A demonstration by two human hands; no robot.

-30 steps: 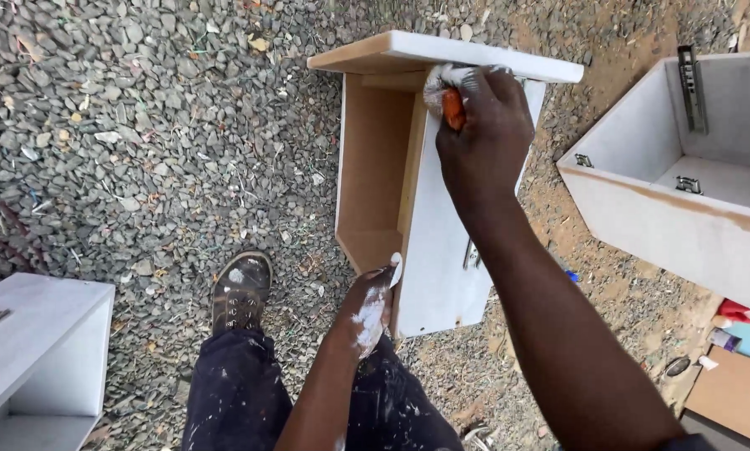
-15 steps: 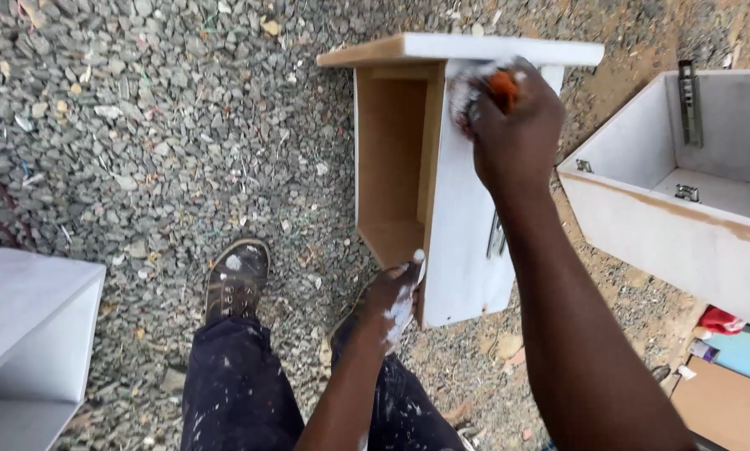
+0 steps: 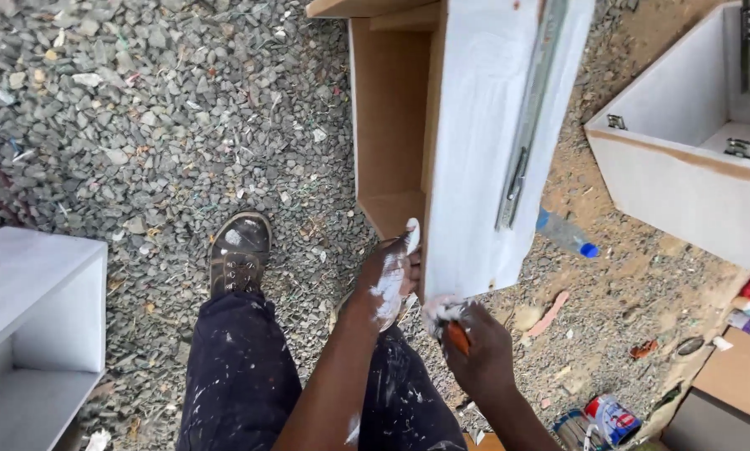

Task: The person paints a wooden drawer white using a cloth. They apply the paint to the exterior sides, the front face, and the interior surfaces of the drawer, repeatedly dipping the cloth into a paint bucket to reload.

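Gripping the near edge of a small cabinet box [image 3: 475, 150], the left hand [image 3: 389, 280] has its fingers curled around the panel's lower corner — knuckles and back of hand smeared with white paint. The box stands on gravel [image 3: 141, 125]: flat board panels, outer side face coated in streaky, uneven white, the inside bare brown board. A long metal drawer slide [image 3: 525, 125] runs down that white face.

Right hand [image 3: 475, 355] sits just below the box's bottom edge, fingers closed tight around an orange-handled brush [image 3: 452, 327]; its white-loaded head touches the lower corner of the painted panel, right beside the left hand.

Below the box — dark trousers [image 3: 241, 376] flecked with white paint, and a worn brown shoe [image 3: 239, 255] with paint spots, planted on the grey crushed stone to the box's left.

Right of the box: a second white cabinet box [image 3: 684, 192], open-topped, raw board edge showing, metal hinges and a slide inside. Between the two, a clear plastic bottle with a blue cap [image 3: 565, 235] lies on sandy dirt. Far left of the box, a white shelf unit [image 3: 32, 326], smooth finish. Lower right of the box: a small can [image 3: 613, 418] and a flat brown board [image 3: 738, 376].
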